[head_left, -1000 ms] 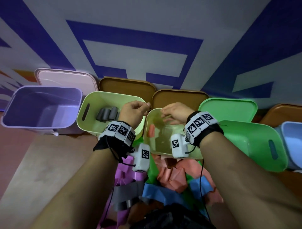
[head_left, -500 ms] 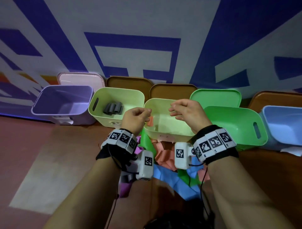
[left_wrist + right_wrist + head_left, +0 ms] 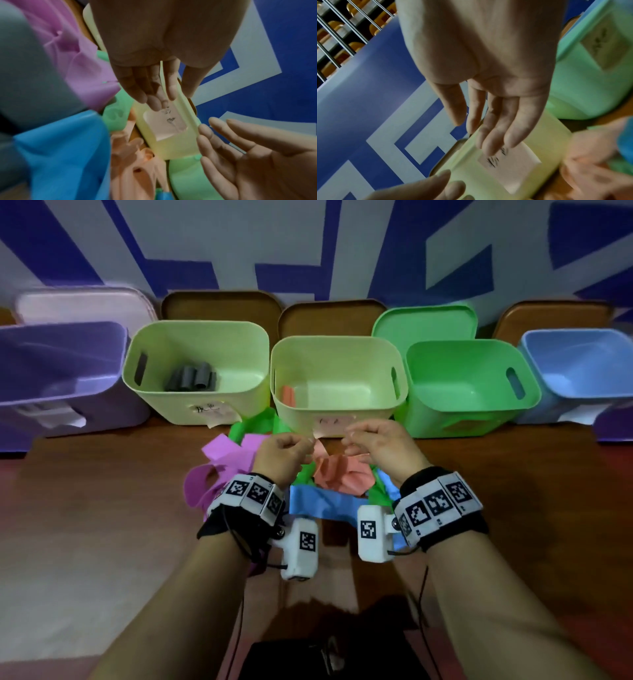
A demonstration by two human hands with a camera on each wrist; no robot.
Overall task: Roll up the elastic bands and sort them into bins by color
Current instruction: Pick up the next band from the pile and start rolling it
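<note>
A loose pile of elastic bands lies on the table in front of the bins: salmon bands [image 3: 342,477], a blue band [image 3: 322,503], purple bands [image 3: 222,460] and green ones [image 3: 253,422]. My left hand [image 3: 284,450] and right hand [image 3: 376,443] hover side by side just above the pile, in front of the middle yellow-green bin [image 3: 337,344]. Both hold nothing. In the left wrist view the left hand [image 3: 154,94] has loose fingers. The right hand [image 3: 488,128] has relaxed, nearly straight fingers. A salmon roll [image 3: 288,395] lies in the middle bin.
Bins stand in a row against the wall: a purple bin [image 3: 61,361], a yellow-green bin [image 3: 195,330] with grey rolls [image 3: 191,376], a green bin [image 3: 469,405], a blue bin [image 3: 579,364]. Lids lean behind them. A paper label [image 3: 164,124] is on the middle bin's front.
Both hands have drawn back out of the middle bin toward me and come down over the pile, holding nothing. The salmon roll stays in the bin.
</note>
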